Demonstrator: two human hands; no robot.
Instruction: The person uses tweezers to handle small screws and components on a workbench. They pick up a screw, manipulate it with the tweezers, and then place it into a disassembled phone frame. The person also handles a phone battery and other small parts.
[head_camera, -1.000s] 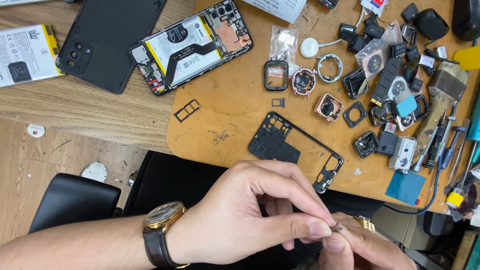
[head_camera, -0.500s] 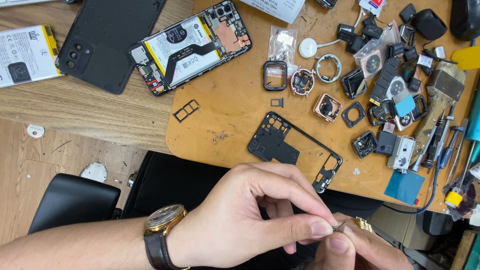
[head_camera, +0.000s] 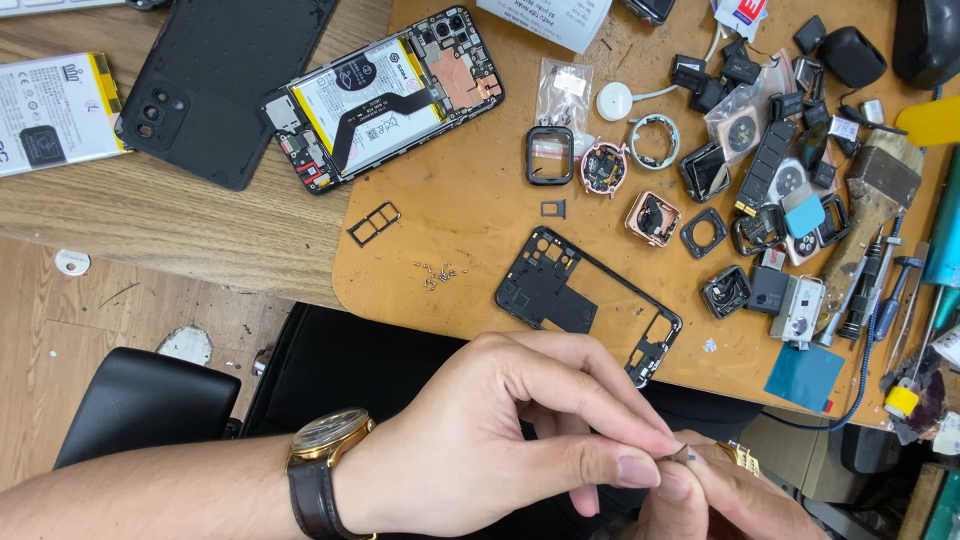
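Observation:
My left hand (head_camera: 500, 440), with a gold wristwatch (head_camera: 320, 450) on its wrist, pinches a tiny dark part (head_camera: 683, 455) between thumb and forefinger at the bottom of the view. My right hand (head_camera: 725, 495) meets it from below right, its fingertips closed on the same small part; most of that hand is cut off by the frame edge. Both hands hover in front of the table's near edge. Just beyond them lies a black phone mid-frame (head_camera: 590, 300) on the tan work mat (head_camera: 480, 210).
An opened phone (head_camera: 385, 95) with its battery showing lies at the top, next to a black back cover (head_camera: 225, 80) and a loose battery (head_camera: 55, 110). A card tray (head_camera: 373, 223), small screws (head_camera: 437, 272), several watch parts (head_camera: 650, 215) and tools (head_camera: 870, 285) crowd the mat.
My hands have stayed together on the tiny part, with only slight finger movement. Nothing on the table has moved.

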